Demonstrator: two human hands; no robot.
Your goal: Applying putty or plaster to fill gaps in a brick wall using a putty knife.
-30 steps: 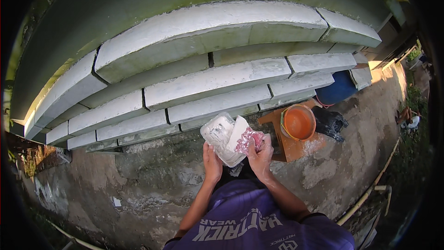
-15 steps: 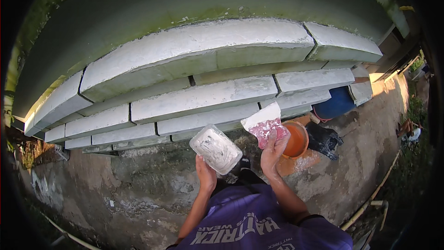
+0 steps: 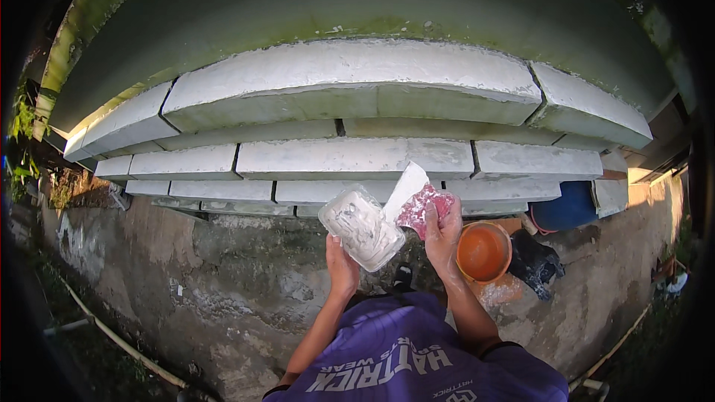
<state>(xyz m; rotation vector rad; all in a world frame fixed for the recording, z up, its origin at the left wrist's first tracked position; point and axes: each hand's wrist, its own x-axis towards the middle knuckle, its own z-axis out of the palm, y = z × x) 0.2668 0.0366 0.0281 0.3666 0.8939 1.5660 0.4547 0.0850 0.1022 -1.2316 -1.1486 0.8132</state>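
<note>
My left hand [image 3: 342, 266] is closed around the near side of a clear plastic tub [image 3: 328, 220], tilted up in front of me. White putty [image 3: 356, 225] smears its inside. In my right hand [image 3: 444, 243] is a pinkish-red putty scraper [image 3: 421, 207], pinched between thumb and fingers. White putty coats its broad blade end and speckles the red part. The blade edge meets the right side of the tub; whether it presses into the putty or only overlaps the rim, I cannot tell.
Stepped ledges [image 3: 357, 158] coated white, with dark joints, run across in front of me below a greenish wall [image 3: 387, 0]. On the right stand an orange bucket [image 3: 484, 251], a black bag-like bundle [image 3: 533, 264] and a blue container [image 3: 564, 207]. Stained concrete ground [image 3: 246, 283] lies underfoot.
The scraper has moved left, from a gap beside the tub to its right edge. My view has turned slightly, so the ledges look more level. Both hands keep their holds.
</note>
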